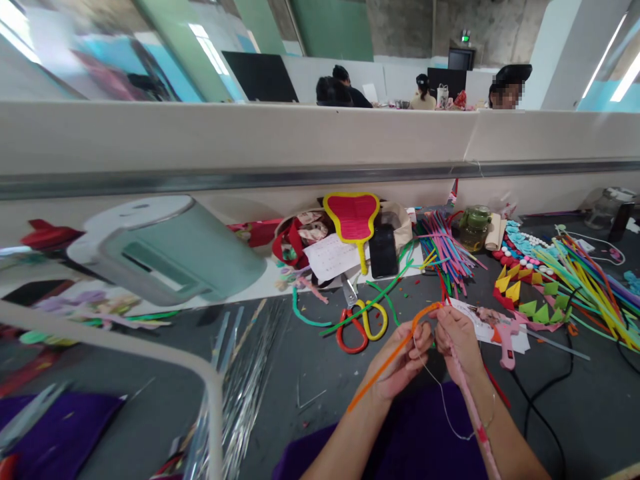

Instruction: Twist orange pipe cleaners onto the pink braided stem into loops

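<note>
My left hand (403,363) is closed on an orange pipe cleaner (383,368), which crosses the fingers and bends over at the top. Beside it, my right hand (459,337) pinches near the far end of the orange pipe cleaner. A long thin pink-wrapped stem (467,393) runs from the right hand down along the forearm. Between the hands a thin white thread (444,400) hangs in a loop. Just beyond the left hand lie scissors (364,323) with one red and one yellow handle. What the right fingertips cover is partly hidden.
A pink glue gun (508,347) with a black cord lies to the right. Bundles of pipe cleaners (447,253), a phone (383,250) and a red-yellow fan-shaped piece (351,215) lie behind. Metal wires (250,387) and a pale green bin-like container (200,250) are on the left.
</note>
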`<action>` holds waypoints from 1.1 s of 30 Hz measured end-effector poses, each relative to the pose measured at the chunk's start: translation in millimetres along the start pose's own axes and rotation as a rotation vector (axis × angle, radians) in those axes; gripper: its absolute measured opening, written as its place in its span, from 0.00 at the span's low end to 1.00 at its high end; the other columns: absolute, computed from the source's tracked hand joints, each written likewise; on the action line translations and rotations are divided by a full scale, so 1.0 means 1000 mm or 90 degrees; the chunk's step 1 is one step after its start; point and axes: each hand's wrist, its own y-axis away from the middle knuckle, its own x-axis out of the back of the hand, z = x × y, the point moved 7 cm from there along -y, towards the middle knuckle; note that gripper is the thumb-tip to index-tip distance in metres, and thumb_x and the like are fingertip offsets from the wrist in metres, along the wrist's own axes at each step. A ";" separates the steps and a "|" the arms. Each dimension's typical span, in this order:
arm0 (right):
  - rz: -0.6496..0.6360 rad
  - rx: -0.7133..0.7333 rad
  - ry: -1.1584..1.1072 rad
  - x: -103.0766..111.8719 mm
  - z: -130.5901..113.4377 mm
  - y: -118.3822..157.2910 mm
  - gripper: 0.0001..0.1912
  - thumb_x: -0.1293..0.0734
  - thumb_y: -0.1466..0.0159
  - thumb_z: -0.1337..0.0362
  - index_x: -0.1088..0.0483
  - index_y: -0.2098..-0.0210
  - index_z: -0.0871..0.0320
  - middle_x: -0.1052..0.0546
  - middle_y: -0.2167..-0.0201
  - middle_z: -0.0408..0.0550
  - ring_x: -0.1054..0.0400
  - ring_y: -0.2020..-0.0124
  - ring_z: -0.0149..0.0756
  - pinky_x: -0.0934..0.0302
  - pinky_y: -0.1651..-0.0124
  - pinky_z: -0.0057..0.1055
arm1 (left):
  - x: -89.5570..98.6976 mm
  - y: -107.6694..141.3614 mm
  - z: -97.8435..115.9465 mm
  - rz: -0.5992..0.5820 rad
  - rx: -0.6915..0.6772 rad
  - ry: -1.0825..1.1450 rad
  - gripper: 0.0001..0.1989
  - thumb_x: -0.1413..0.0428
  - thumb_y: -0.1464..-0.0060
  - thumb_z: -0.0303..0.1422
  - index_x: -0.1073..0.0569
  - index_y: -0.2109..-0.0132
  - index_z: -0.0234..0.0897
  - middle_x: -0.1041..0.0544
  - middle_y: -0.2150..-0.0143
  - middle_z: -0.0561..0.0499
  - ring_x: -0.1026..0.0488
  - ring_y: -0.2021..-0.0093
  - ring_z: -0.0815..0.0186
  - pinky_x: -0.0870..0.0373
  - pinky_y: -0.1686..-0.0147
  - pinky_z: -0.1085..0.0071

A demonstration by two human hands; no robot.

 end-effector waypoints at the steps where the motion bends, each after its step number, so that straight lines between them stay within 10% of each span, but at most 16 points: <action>1: 0.002 0.004 0.006 0.001 0.000 -0.001 0.16 0.29 0.45 0.53 0.29 0.72 0.60 0.45 0.92 0.30 0.61 0.90 0.18 0.66 0.87 0.19 | 0.000 0.000 0.000 0.000 0.001 -0.002 0.20 0.32 0.60 0.36 0.37 0.76 0.33 0.45 0.78 0.59 0.53 0.82 0.80 0.51 0.86 0.88; 21: 0.119 0.104 0.144 0.021 -0.016 -0.004 0.17 0.30 0.45 0.51 0.27 0.71 0.60 0.44 0.90 0.32 0.56 0.89 0.21 0.64 0.85 0.23 | 0.035 0.000 0.027 0.324 -0.113 -0.254 0.15 0.33 0.65 0.36 0.31 0.76 0.33 0.38 0.85 0.60 0.44 0.84 0.78 0.48 0.85 0.80; 33: 0.134 0.102 0.141 0.026 -0.010 -0.006 0.17 0.30 0.45 0.51 0.28 0.71 0.60 0.44 0.91 0.31 0.57 0.89 0.21 0.64 0.85 0.22 | 0.038 0.000 0.031 0.256 -0.046 -0.284 0.16 0.32 0.64 0.38 0.25 0.72 0.30 0.28 0.77 0.52 0.39 0.82 0.77 0.46 0.84 0.79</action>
